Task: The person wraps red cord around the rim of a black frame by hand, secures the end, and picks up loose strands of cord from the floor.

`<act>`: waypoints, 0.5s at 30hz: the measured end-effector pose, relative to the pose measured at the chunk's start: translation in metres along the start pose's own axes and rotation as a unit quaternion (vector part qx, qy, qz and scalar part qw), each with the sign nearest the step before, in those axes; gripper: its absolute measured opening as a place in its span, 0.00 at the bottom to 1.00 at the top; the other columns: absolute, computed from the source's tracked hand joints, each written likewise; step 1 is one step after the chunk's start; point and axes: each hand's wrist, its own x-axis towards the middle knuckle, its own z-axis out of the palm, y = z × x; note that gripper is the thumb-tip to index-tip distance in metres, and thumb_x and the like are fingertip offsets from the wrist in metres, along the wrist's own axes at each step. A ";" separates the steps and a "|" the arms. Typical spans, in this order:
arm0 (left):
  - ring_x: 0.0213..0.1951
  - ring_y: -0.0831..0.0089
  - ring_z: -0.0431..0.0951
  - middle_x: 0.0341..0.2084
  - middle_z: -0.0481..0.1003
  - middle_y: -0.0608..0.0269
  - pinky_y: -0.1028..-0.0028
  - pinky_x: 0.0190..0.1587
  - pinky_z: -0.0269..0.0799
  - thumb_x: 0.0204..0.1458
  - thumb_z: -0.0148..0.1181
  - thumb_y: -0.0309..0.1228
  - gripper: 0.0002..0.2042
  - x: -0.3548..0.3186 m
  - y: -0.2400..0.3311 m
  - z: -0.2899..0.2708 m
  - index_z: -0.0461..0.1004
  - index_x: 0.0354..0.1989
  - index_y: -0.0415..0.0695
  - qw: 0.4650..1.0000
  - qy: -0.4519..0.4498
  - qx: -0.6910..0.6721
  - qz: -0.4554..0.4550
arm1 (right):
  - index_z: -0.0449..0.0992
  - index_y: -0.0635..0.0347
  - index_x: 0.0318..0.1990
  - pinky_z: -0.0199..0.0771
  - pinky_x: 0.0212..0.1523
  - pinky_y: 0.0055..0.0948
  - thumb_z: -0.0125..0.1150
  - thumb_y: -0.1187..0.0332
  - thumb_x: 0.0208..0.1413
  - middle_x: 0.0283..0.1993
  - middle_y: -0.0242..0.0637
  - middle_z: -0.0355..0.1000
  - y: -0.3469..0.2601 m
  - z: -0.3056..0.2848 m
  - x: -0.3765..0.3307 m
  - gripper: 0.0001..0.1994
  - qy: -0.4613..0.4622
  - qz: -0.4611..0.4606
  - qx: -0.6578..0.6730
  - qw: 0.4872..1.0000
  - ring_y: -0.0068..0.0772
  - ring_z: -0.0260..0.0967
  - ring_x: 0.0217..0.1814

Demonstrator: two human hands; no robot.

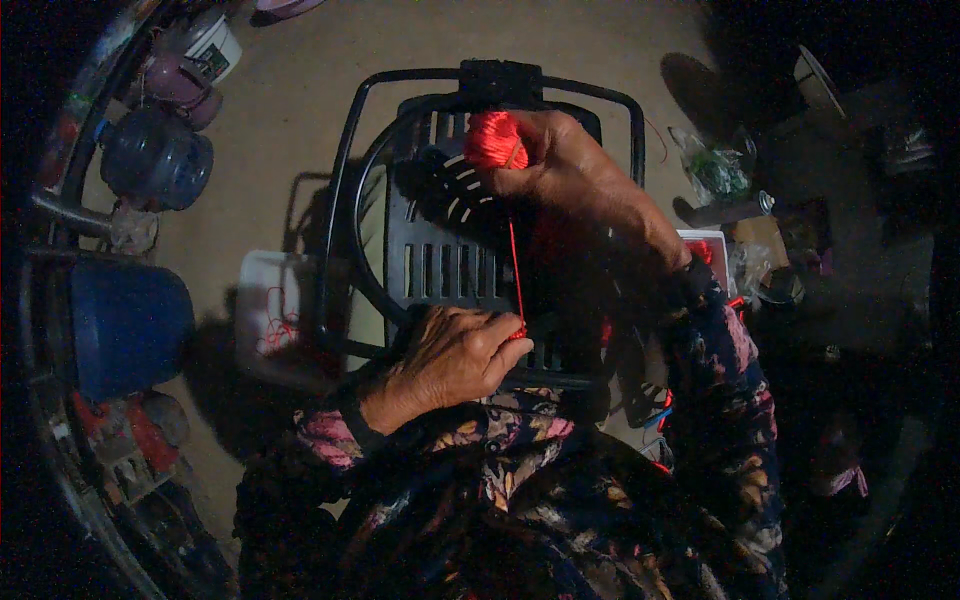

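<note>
A shiny red bundle of cord [493, 140] is gripped in my right hand [560, 158], which is raised over the far part of a black slotted plastic chair seat [428, 262]. From that hand a thin red cord [517, 270] runs taut down to my left hand [448, 362]. My left hand is low over the near edge of the seat, thumb and forefinger pinched on the cord's end, where a small red knotted piece shows. The other fingers of my left hand are curled. Part of the red bundle is hidden inside my right fist.
At the left stands a white tray [262, 355] with loose red cord. Beyond it are a blue bin [132, 328] and a large clear water bottle [158, 158]. The chair's black metal frame [350, 130] surrounds the seat. Plastic bags with greens [715, 170] lie to the right.
</note>
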 end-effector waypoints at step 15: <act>0.25 0.53 0.77 0.21 0.76 0.52 0.63 0.26 0.71 0.50 0.62 0.34 0.09 0.012 0.002 -0.011 0.73 0.28 0.41 0.990 0.008 -0.062 -0.127 | 0.72 0.65 0.46 0.71 0.43 0.25 0.63 0.74 0.48 0.37 0.31 0.75 -0.044 -0.018 -0.037 0.17 0.161 -0.069 -0.060 0.983 0.21 0.70 0.39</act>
